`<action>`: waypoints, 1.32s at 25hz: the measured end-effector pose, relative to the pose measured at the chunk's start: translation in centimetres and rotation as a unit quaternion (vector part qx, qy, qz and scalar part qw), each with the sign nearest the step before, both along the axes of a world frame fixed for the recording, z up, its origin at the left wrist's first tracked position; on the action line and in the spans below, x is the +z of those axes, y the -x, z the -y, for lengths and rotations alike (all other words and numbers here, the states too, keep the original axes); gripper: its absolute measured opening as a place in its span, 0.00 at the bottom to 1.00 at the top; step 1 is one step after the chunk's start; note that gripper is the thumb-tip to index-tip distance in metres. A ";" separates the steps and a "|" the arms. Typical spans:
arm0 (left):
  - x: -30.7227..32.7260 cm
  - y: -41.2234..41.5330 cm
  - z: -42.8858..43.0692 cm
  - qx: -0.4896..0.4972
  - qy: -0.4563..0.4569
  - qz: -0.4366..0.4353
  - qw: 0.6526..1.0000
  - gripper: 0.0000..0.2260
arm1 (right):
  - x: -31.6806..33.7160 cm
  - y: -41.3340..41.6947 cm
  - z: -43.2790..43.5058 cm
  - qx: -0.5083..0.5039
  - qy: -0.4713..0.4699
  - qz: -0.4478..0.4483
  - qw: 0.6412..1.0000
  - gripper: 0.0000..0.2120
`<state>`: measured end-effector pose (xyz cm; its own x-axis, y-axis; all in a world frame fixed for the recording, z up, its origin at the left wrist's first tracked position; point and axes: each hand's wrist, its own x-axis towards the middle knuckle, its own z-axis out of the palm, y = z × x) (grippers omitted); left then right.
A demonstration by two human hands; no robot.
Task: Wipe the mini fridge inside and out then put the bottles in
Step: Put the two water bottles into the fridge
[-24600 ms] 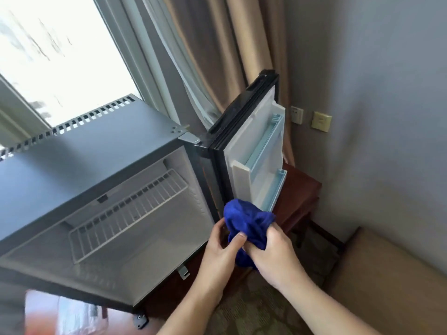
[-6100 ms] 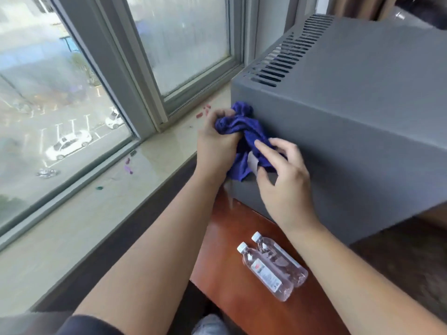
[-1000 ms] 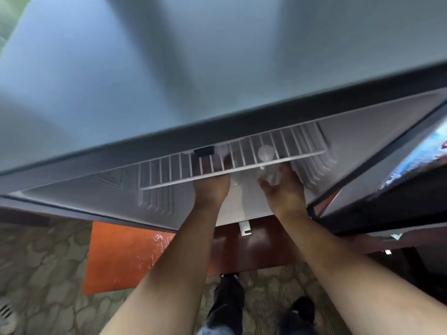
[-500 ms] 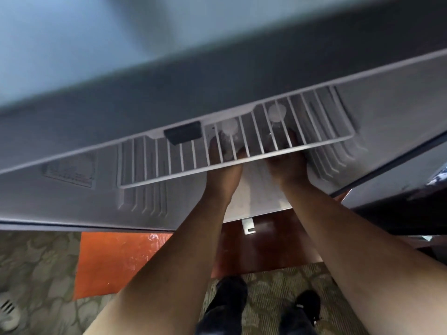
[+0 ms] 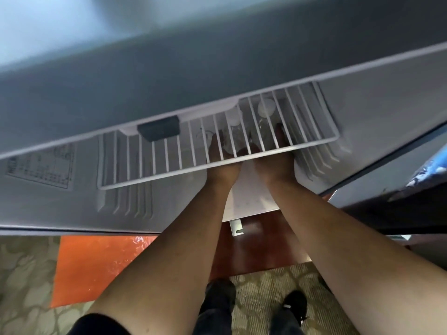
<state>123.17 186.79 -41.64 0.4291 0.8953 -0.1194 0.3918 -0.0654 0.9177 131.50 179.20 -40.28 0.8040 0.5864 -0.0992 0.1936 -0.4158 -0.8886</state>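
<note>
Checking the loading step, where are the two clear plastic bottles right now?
Inside the grey mini fridge, below its white wire shelf, right of centre, stand the two clear plastic bottles.

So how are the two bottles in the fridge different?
The left bottle sits nearer the front of the fridge, its white cap lower in the picture; the right bottle sits further back, its cap higher. The left hand is at the left bottle, the right hand at the right bottle. Both are clear with white caps, standing upright under the wire shelf.
</note>
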 end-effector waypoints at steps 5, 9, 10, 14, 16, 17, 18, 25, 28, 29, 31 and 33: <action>-0.1 -0.1 0.7 -0.014 0.028 0.033 0.999 0.23 | 0.8 0.1 0.7 -0.012 0.025 -0.008 1.000 0.23; 0.0 1.4 2.4 0.046 0.058 -0.047 0.996 0.35 | 1.5 1.7 3.3 -0.035 0.045 -0.064 0.996 0.27; 0.2 2.1 3.1 0.050 0.061 -0.058 0.995 0.36 | 1.9 2.2 4.4 -0.036 0.047 -0.076 0.995 0.28; 2.6 4.8 6.5 0.054 0.070 -0.080 0.993 0.33 | 4.6 3.4 9.4 -0.019 0.021 -0.085 0.996 0.24; 4.4 5.8 8.8 0.059 0.066 -0.063 0.994 0.29 | 6.0 3.6 11.7 -0.002 -0.007 -0.097 0.995 0.19; 5.5 6.2 10.1 0.057 0.065 -0.056 0.995 0.26 | 6.6 3.9 12.9 0.006 -0.008 -0.103 0.995 0.16; 6.5 6.5 11.4 0.052 0.059 -0.051 0.996 0.24 | 7.2 4.2 14.1 0.014 -0.008 -0.105 0.994 0.15; 19.1 6.5 19.9 -0.094 -0.092 0.008 0.991 0.10 | 15.9 5.1 23.5 0.006 -0.105 -0.043 0.994 0.08; 25.9 5.2 22.9 -0.171 -0.222 0.069 0.958 0.09 | 21.5 4.1 26.8 -0.046 -0.178 0.050 0.982 0.07; 28.0 4.6 23.8 -0.184 -0.255 0.093 0.945 0.08 | 23.3 3.7 27.8 -0.066 -0.195 0.069 0.976 0.08; 31.5 3.0 25.4 -0.198 -0.339 0.113 0.913 0.10 | 25.7 2.9 29.9 -0.088 -0.201 0.088 0.972 0.08; 33.9 0.8 26.0 -0.212 -0.405 0.058 0.887 0.15 | 27.0 2.2 31.7 -0.078 -0.166 0.097 0.978 0.09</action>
<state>122.34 160.77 -7.71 0.7149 0.4223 0.5574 0.0807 -0.8415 0.5341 129.31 147.52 -13.24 0.8714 0.4285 0.2388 0.3286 -0.1485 -0.9327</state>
